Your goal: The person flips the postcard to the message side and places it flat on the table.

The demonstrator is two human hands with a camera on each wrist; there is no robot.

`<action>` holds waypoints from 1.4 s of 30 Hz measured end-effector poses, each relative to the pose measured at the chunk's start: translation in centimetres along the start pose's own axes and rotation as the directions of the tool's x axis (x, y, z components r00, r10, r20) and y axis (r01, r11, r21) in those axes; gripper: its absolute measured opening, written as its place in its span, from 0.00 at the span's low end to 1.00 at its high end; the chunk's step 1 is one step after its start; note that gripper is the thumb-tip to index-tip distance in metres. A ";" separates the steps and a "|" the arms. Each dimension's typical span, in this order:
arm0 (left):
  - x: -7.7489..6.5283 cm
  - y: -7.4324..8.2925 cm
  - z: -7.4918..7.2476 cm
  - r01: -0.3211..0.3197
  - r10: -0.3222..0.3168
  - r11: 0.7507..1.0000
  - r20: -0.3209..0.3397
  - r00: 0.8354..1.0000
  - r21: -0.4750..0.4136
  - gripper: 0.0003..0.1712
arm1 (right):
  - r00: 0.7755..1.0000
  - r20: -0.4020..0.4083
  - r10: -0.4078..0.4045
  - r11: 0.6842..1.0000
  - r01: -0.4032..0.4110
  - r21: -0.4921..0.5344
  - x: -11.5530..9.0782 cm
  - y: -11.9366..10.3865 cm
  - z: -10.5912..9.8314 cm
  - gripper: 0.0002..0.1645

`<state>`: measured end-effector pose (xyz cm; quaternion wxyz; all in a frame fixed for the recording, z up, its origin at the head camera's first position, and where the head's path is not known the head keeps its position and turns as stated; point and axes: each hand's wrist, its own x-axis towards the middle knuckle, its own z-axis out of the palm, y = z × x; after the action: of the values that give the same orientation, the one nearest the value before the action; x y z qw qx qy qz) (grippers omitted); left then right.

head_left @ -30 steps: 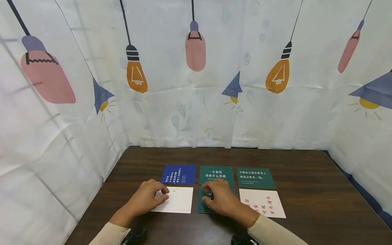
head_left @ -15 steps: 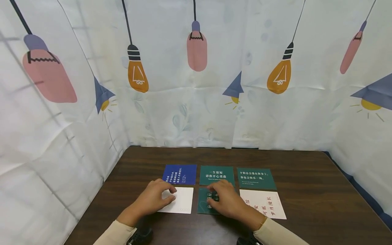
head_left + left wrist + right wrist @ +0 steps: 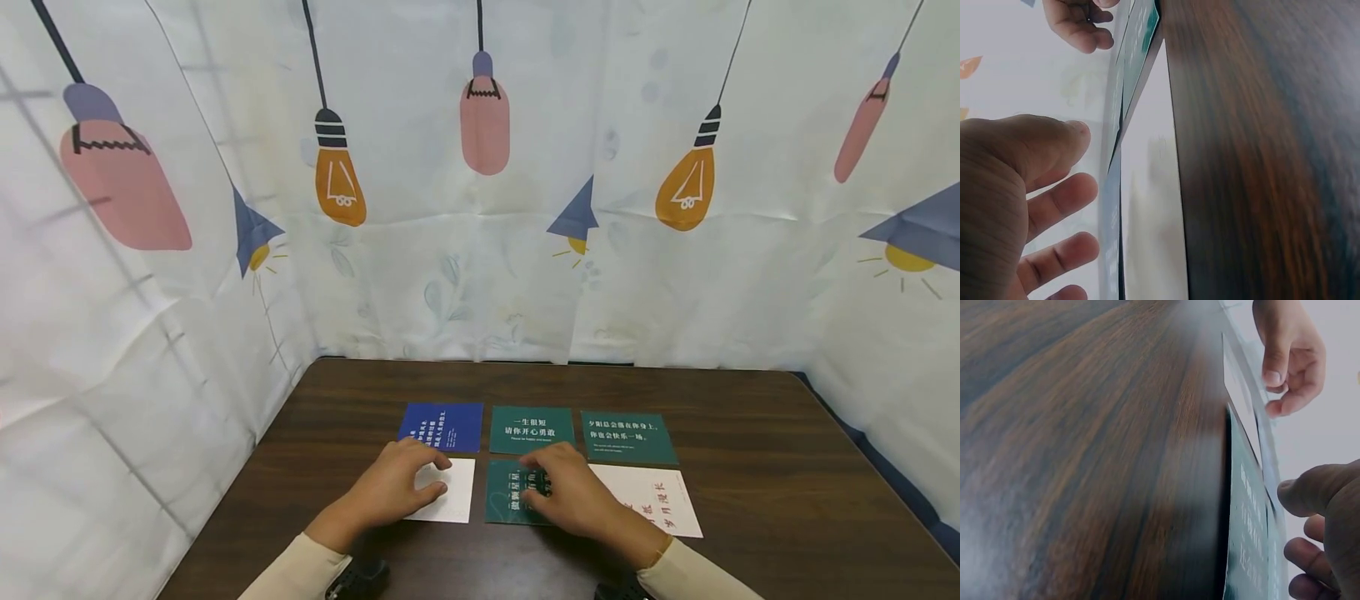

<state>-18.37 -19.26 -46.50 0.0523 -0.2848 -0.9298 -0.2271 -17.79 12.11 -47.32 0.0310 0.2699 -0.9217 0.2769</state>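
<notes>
My left hand [image 3: 397, 487] hovers over a blank-looking white card [image 3: 456, 498] at the front left, thumb and fingers relaxed and apart. In the left wrist view, air shows between the fingertips and that white card [image 3: 1154, 200]. Above the front middle green card [image 3: 501, 493], which bears white lettering, my right hand [image 3: 581, 498] has its fingers loosely bent and grips nothing. The right wrist view has this green card [image 3: 1244, 512] lying flat, with the thumb and fingers off to its side. Part of each card is covered by the hand over it in the head view.
Behind lie a blue card [image 3: 461, 423], a green card [image 3: 531, 423] and another green card [image 3: 632, 437]. A pale card with red characters [image 3: 678, 498] lies front right, partly behind the right forearm. The dark wooden table [image 3: 765, 467] backs onto a lamp-printed curtain [image 3: 517, 275].
Both hands have drifted to the right in the head view, the left uncovering some of the white card's left part and the right more of the green card. The cards keep their layout.
</notes>
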 end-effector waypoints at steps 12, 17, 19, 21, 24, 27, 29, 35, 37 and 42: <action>0.7 0.9 0.7 -0.032 0.032 1.000 0.028 0.999 -0.002 0.15 | 1.000 -0.006 0.029 1.000 -0.029 -0.013 -0.7 0.8 -1.0 0.25; 1.2 1.2 1.0 -0.049 0.049 0.999 0.029 0.998 -0.003 0.15 | 0.999 0.003 0.046 0.999 -0.046 -0.006 -1.1 1.3 -1.3 0.26; 1.3 1.3 1.1 -0.059 0.059 0.998 0.023 0.998 -0.001 0.16 | 0.999 0.003 0.052 0.999 -0.052 -0.008 -1.2 1.6 -1.4 0.27; 1.4 1.4 1.2 -0.066 0.066 0.998 0.019 0.998 0.003 0.16 | 0.998 0.000 0.058 0.998 -0.058 -0.008 -1.4 1.8 -1.5 0.27; 1.5 1.6 1.4 -0.071 0.071 0.997 0.019 0.997 0.002 0.16 | 0.998 -0.004 0.060 0.998 -0.060 -0.005 -1.6 2.1 -1.7 0.27; 1.6 1.7 1.5 -0.076 0.076 0.997 0.023 0.997 -0.001 0.16 | 0.998 -0.006 0.061 0.998 -0.061 -0.009 -1.7 2.3 -1.8 0.27; 1.7 1.8 1.7 -0.084 0.084 0.996 0.025 0.996 -0.003 0.16 | 0.998 -0.008 0.062 0.998 -0.062 -0.012 -1.9 2.5 -1.9 0.27; 1.9 2.1 2.2 -0.093 0.094 0.996 0.036 0.995 -0.017 0.18 | 0.998 -0.016 0.065 0.998 -0.066 -0.013 -2.4 2.8 -2.4 0.28; 2.0 2.1 2.4 -0.102 0.103 0.995 0.034 0.994 -0.011 0.18 | 0.998 -0.013 0.062 0.998 -0.062 -0.025 -2.5 2.9 -2.5 0.29; 2.4 2.5 2.5 -0.102 0.103 0.995 0.048 0.994 -0.009 0.19 | 0.998 -0.010 0.064 0.996 -0.064 -0.057 -2.6 3.2 -2.8 0.31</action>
<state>-18.87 -15.05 -47.20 0.0402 -0.3378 -0.9142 -0.2203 -17.53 17.11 -47.07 0.0335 0.2381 -0.9373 0.2522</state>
